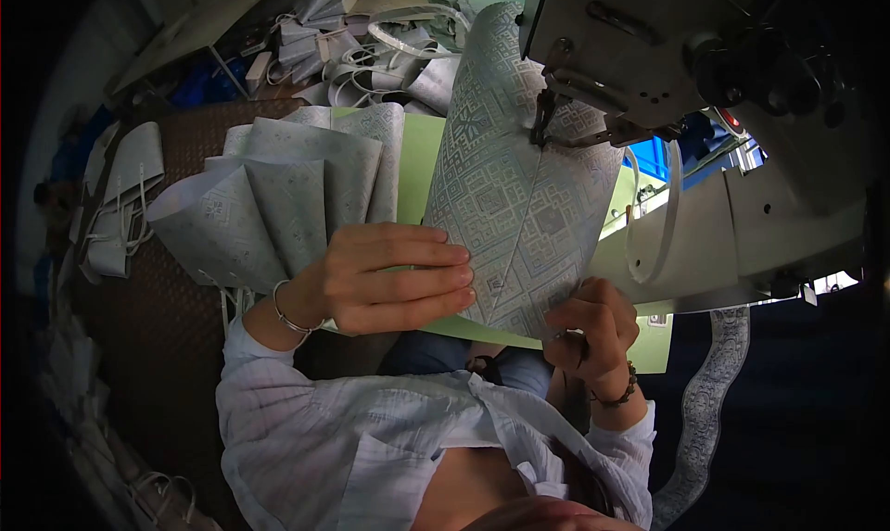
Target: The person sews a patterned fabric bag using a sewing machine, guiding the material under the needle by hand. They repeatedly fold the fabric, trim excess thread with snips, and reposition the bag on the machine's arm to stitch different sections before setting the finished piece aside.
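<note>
One fanned pile (289, 181) of pieces lies left; one left hand (397, 276), four fingers outstretched, grip unclear, rests on one patterned piece (501, 197); one right hand (595, 327), fingers curled, pinches its near edge; one machine head (640, 63) overhangs it.

Left hand (394, 276) on patterned panel (496, 193)

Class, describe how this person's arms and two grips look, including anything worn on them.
The left grip and right grip are ungloved hands. A thin, silver-coloured bangle circles the left wrist; a dark, beaded-looking bracelet circles the right one. Pale, whitish sleeves end short of both wrists.
</note>
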`<state>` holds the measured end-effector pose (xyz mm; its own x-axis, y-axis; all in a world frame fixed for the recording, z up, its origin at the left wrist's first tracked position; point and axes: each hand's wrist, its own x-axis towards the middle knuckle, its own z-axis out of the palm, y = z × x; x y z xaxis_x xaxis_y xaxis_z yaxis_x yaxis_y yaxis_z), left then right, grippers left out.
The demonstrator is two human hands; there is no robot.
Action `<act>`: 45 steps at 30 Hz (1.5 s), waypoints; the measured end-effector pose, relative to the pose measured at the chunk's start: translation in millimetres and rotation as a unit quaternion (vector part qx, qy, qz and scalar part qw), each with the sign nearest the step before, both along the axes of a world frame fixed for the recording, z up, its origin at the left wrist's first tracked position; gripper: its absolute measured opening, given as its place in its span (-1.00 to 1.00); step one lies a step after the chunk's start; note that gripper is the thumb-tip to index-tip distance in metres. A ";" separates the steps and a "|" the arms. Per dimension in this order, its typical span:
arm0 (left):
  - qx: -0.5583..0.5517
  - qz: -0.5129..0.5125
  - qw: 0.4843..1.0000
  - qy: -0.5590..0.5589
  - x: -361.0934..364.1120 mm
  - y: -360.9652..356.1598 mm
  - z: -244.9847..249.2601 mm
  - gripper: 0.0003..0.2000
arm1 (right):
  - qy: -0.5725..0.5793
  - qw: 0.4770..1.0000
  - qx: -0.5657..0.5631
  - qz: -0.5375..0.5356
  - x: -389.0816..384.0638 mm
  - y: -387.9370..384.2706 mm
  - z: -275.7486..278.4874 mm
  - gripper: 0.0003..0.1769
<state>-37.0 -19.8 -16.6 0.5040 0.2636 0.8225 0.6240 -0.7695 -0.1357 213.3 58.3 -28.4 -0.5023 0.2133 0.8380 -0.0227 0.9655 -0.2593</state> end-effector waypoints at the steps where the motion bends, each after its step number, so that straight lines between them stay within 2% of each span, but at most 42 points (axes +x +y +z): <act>1: -0.005 -0.007 1.000 0.005 -0.5 1.1 1.3 -0.84 | -0.007 1.000 -0.005 -0.006 1.4 1.8 0.0 -0.79; 5: -0.006 -0.009 1.000 0.013 -0.6 5.3 6.1 -0.84 | -0.010 0.999 -0.008 -0.040 -0.7 6.2 1.6 -0.73; 14: 0.007 -0.020 1.000 0.003 -3.5 18.5 14.5 -0.82 | -0.033 0.998 -0.031 -0.038 -4.6 14.5 8.4 -0.65; 23: -0.040 0.004 0.999 0.035 -4.0 25.5 28.8 -0.81 | -0.038 0.997 -0.045 -0.049 -7.6 27.5 15.0 -0.65; 33: -0.018 0.000 1.000 0.024 -8.2 38.0 32.0 -0.81 | -0.046 0.997 -0.031 -0.057 -12.4 40.7 22.5 -0.65; 45: -0.095 0.010 0.995 0.027 -14.1 49.2 43.5 -0.83 | -0.037 0.996 -0.063 -0.057 -16.2 60.0 21.3 -0.62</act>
